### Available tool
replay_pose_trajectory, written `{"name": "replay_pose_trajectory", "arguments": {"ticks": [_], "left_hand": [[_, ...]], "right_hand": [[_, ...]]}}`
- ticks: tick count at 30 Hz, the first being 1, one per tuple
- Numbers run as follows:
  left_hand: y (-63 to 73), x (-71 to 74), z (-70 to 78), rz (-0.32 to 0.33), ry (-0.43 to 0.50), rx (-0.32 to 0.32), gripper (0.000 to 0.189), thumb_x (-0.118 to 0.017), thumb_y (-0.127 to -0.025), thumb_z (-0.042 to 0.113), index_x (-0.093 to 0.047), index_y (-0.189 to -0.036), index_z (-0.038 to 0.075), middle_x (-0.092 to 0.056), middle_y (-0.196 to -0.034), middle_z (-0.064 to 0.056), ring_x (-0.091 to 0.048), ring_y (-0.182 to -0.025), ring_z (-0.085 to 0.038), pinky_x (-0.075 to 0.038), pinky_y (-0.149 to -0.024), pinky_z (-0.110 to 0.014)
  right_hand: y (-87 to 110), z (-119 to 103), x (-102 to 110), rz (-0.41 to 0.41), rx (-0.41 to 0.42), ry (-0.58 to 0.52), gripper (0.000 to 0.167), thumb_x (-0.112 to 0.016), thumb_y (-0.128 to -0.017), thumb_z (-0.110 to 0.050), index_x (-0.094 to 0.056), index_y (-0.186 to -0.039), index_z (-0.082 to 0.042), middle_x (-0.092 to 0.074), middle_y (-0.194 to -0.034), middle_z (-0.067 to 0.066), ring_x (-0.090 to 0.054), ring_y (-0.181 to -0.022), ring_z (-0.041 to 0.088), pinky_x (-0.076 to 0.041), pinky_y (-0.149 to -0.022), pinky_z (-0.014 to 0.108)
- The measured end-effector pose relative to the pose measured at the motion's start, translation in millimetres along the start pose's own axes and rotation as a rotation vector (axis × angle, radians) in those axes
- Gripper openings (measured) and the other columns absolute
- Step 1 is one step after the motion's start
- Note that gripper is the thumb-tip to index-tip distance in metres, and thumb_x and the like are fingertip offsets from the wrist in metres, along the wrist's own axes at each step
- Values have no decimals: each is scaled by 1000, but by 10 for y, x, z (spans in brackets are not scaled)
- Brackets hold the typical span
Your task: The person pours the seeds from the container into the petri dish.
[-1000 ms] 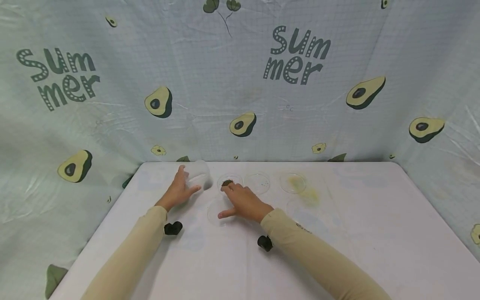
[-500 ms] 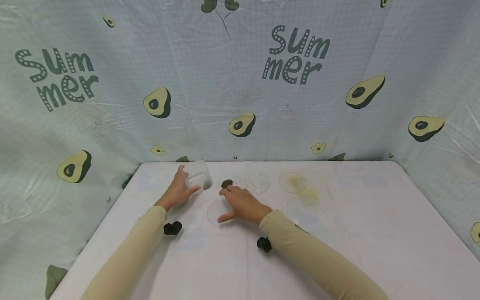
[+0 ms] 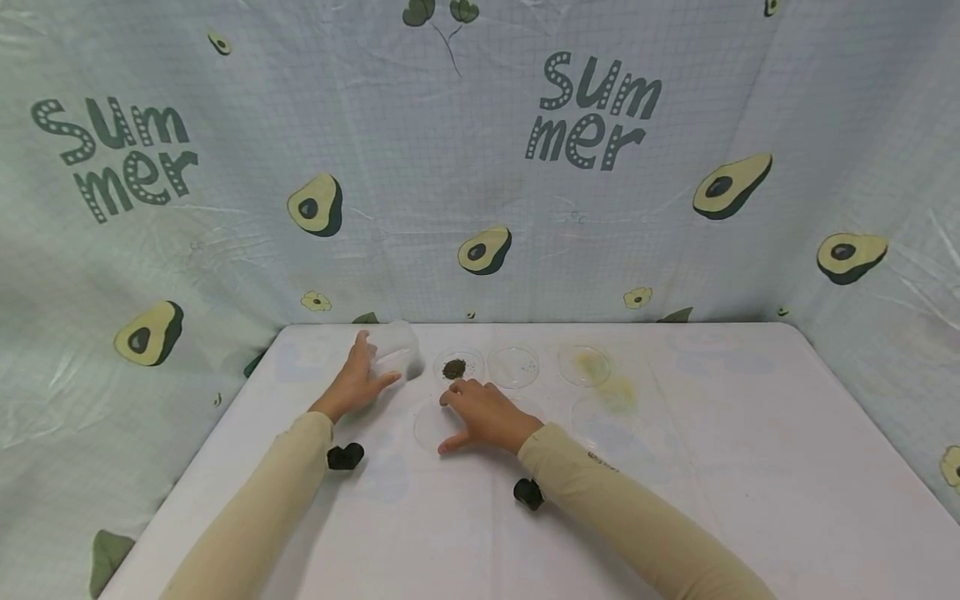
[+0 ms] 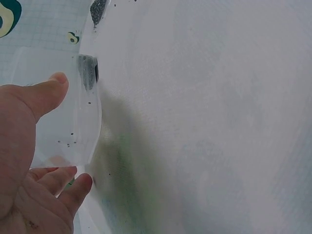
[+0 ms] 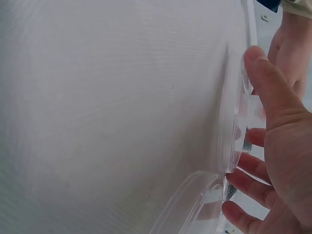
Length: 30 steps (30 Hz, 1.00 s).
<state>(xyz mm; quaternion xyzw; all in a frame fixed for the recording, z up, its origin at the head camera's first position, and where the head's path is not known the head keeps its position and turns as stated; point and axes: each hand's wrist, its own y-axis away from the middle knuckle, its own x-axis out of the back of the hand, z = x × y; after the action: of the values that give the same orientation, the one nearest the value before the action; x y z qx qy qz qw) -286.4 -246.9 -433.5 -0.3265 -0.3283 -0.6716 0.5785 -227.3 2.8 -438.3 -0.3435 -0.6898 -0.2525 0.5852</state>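
A clear cup point(image 4: 63, 131) is being gripped by the left hand point(image 3: 356, 385); dark grains point(image 4: 87, 73) are being held near its base, but any tilt is not being shown clearly. The near-left dish point(image 3: 429, 427) is being spanned and partly covered by the right hand point(image 3: 487, 415), thumb and fingers spread; whether it is being pinched is not being revealed. The near-middle dish point(image 3: 536, 407) is being largely hidden by that hand. On the tabletop point(image 3: 750, 450), a dark heap point(image 3: 453, 368) is being held by the far-left dish point(image 3: 475, 363), sparse specks point(image 3: 529, 364) by the far-middle dish point(image 3: 506, 372). A yellow stain point(image 3: 619, 395) is being seen both within and beyond the far-right dish's point(image 3: 573, 372) outline.
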Motion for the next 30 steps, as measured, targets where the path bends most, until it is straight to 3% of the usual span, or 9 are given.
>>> {"name": "replay_pose_trajectory", "arguments": {"ticks": [10, 17, 30], "left_hand": [[-11, -9, 37, 0, 6, 0, 96, -64, -92, 37, 6, -151, 5, -24, -152, -30, -32, -137, -47, -28, -112, -62], [-3, -19, 32, -5, 19, 12, 96, -64, -93, 36, 7, -150, 7, -23, -153, -29, -31, -138, -47, -26, -113, -62], [9, -8, 4, -6, 19, -7, 97, -63, -93, 37, 8, -150, 5, -22, -152, -31, -28, -139, -48, -24, -113, -63]], "right_hand": [[-8, 17, -41, -18, -7, 17, 72, -76, -72, -58, -57, -128, -18, -56, -132, 3, -53, -117, 20, -47, -94, 41], [26, 6, -39, 5, 16, 30, 68, -77, -73, -57, -59, -126, -17, -59, -128, 3, -54, -112, 19, -46, -88, 34], [51, 18, 27, 31, 44, 52, 66, -75, -75, -57, -58, -126, -19, -58, -130, 3, -54, -117, 19, -48, -91, 37]]}}
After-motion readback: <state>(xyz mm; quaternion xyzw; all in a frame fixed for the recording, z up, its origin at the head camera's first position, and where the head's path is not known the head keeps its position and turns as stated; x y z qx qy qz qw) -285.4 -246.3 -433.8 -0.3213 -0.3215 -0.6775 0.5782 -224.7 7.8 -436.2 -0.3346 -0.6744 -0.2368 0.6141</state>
